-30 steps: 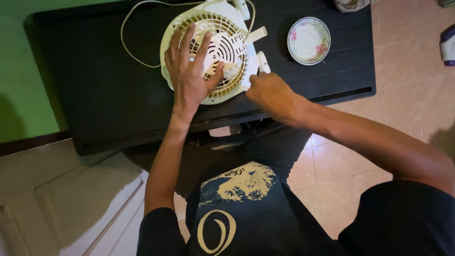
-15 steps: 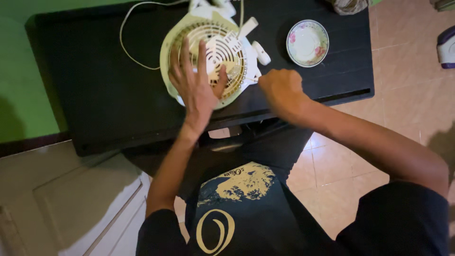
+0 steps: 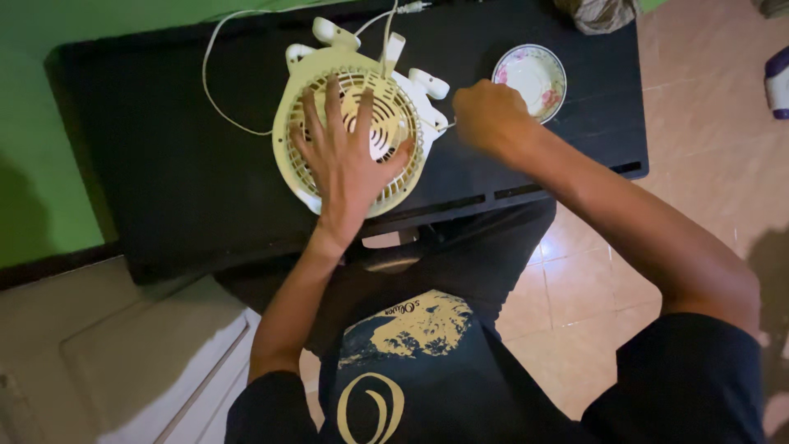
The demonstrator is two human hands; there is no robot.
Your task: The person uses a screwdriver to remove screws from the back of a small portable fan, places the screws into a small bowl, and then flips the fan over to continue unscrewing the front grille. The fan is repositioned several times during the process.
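Observation:
A small cream-coloured table fan (image 3: 300,111) lies grille-up on a black table (image 3: 156,181). My left hand (image 3: 349,160) rests flat on the grille, fingers spread, covering its middle. My right hand (image 3: 489,115) is closed just to the right of the fan, beside its white plastic feet (image 3: 429,82). A thin tool tip (image 3: 445,127) sticks out of this fist toward the fan's right edge. The fan's white cord (image 3: 215,99) loops across the table to the left.
A flowered saucer (image 3: 536,76) sits on the table just behind my right hand. A crumpled cloth (image 3: 598,12) lies at the table's far edge. The floor at right is tiled (image 3: 699,164), with a white and purple object (image 3: 777,80). A pale panel (image 3: 107,362) lies lower left.
The fan has turned and shifted a little on the table. My left hand moved from the grille's left side to its centre. My right hand moved right and back, toward the saucer.

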